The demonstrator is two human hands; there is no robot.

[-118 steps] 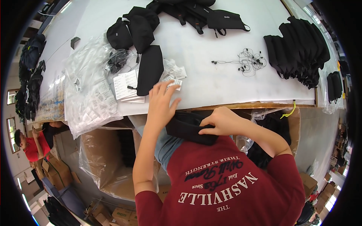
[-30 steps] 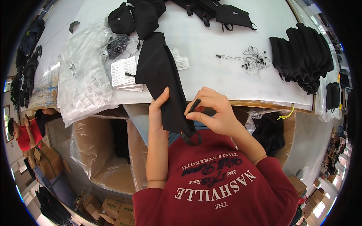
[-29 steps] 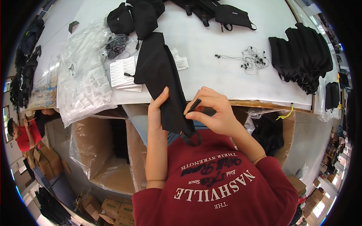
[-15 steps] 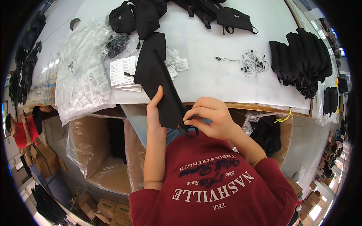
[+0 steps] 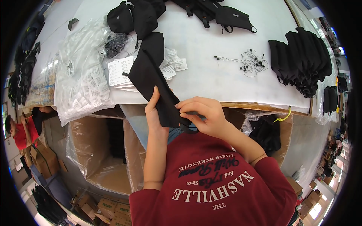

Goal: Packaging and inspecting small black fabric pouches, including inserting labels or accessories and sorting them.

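A black fabric pouch (image 5: 149, 71) slants from the table down over its near edge, a zipper seam along its right side. My left hand (image 5: 154, 113) is closed round the pouch's lower left side, thumb on top. At the lower right edge my right hand (image 5: 203, 113) pinches the pouch between thumb and fingers, beside its black strap loop. What exactly lies between those fingertips is too small to tell. Under and beside the pouch lie printed white cards (image 5: 120, 71) and small white labels (image 5: 177, 64).
Clear plastic bags of labels (image 5: 85, 75) spread at left. Black pouches (image 5: 132, 19) lie at the far side, more are stacked (image 5: 301, 60) at right. Thin tag strings (image 5: 252, 63) sit tangled between. Plastic-lined cartons (image 5: 98, 150) stand below the table edge; another person (image 5: 26, 130) is at far left.
My right hand has slid slightly up and left along the pouch's edge. The strap loop hangs less visibly below it. My left hand keeps its grip.
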